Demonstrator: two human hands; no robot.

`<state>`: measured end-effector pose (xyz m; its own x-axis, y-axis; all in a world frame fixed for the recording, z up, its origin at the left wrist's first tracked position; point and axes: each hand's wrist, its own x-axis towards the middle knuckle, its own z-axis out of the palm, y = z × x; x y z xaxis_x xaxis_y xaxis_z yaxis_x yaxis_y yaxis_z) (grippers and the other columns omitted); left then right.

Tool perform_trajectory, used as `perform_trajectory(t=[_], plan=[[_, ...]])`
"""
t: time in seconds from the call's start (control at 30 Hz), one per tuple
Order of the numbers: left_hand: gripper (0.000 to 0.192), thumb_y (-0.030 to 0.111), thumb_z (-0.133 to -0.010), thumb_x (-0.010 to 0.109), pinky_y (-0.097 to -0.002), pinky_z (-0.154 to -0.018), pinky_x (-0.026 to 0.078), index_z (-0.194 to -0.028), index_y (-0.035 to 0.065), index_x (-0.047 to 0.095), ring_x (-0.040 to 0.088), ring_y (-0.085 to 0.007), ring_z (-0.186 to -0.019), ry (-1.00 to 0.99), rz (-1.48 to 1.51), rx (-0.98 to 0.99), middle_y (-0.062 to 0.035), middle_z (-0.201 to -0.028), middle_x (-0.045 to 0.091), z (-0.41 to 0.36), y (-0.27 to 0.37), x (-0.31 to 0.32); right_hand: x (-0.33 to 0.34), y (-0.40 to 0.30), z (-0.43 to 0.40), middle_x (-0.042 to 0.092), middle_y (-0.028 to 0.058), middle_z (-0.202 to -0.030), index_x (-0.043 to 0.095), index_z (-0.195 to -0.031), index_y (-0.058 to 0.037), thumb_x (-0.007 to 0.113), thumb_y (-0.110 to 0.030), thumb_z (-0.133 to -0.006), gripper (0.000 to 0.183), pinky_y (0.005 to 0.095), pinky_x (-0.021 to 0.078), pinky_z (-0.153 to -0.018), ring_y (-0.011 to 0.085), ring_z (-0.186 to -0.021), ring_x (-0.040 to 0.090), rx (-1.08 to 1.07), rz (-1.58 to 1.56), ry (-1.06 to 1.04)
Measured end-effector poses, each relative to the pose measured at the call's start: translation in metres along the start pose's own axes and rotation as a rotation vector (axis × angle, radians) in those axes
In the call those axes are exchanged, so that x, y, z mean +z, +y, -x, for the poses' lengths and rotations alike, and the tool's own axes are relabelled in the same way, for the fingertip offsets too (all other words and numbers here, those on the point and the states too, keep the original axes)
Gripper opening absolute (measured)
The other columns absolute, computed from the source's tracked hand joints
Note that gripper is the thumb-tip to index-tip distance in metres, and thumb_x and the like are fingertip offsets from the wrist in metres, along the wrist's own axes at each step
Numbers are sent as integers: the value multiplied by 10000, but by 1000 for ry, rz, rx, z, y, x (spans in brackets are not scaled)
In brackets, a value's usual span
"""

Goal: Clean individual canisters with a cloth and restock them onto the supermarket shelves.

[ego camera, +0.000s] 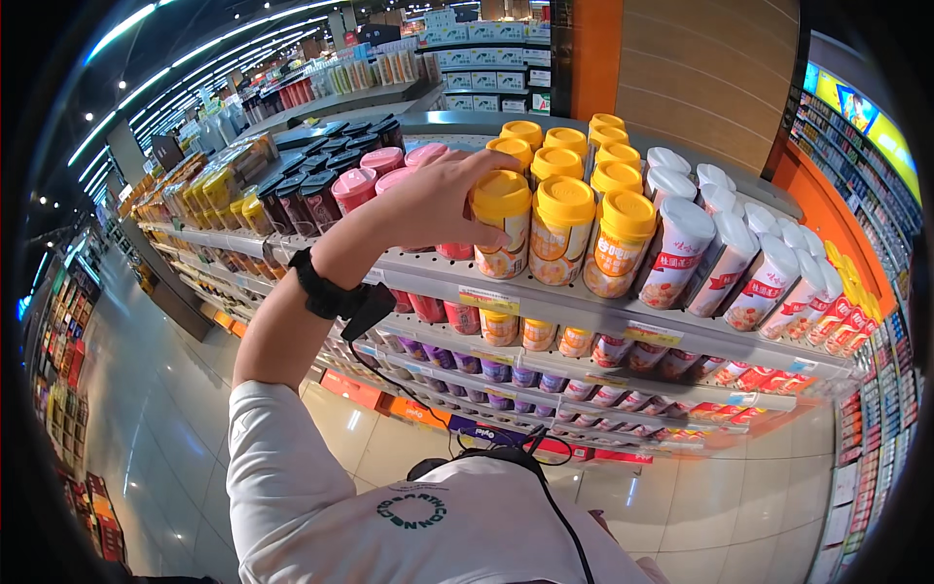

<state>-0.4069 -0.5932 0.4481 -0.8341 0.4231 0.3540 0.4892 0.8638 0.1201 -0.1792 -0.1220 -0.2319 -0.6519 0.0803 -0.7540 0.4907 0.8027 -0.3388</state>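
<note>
My left hand (438,196) reaches over the top shelf from the left. It is around the left side of the front-left yellow-lidded cup (500,252), with the thumb across its front and the fingers behind its lid. That cup stands upright on the shelf, in line with two more front yellow-lidded cups (562,241). Pink-lidded cups (355,188) stand left of the hand, partly covered by the forearm. A black wrist strap with a small device (321,286) sits on my left wrist. My right hand is out of view.
White-lidded cans (675,248) fill the shelf to the right; black-lidded cups (317,196) stand to the left. The metal shelf edge (554,310) carries price tags. Lower shelves hold more cups (500,328). A black cable (398,379) hangs from the wrist device. Tiled floor (693,504) lies below.
</note>
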Motion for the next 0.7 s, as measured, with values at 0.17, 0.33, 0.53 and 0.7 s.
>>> perform_trajectory(t=[0.17,0.33,0.53,0.7], plan=[[871,217,-673,871,-397,-1003,453,-1407,108,416,548,-291,-1190,76,217,-54,-152,-1280,562,12,6,0,-6,-2,16,660,276,-1037,635,-1021,80,397,-398,-963,536,437,518,-861,382,-1005,640,1,32,50],[894,86,-646,882,-388,-1082,413,-1396,34,399,523,-251,-1263,412,483,101,-127,-1357,520,36,8,-15,-7,-7,34,665,268,-1021,644,-1004,73,403,-398,-957,532,435,522,-851,378,-988,646,1,83,95],[994,417,-622,905,-426,-1018,455,-1391,22,416,564,-237,-1185,576,1396,28,-108,-1268,572,125,-2,32,-8,-17,65,672,258,-1002,656,-985,66,410,-398,-950,527,432,527,-838,374,-967,654,-9,177,157],[855,650,-728,688,-440,-786,557,-1329,77,487,605,-269,-995,420,2199,-368,-103,-1128,565,210,24,185,-3,-18,48,673,192,-957,627,-1092,48,452,-423,-960,519,403,535,-817,329,-930,658,-94,-605,336]])
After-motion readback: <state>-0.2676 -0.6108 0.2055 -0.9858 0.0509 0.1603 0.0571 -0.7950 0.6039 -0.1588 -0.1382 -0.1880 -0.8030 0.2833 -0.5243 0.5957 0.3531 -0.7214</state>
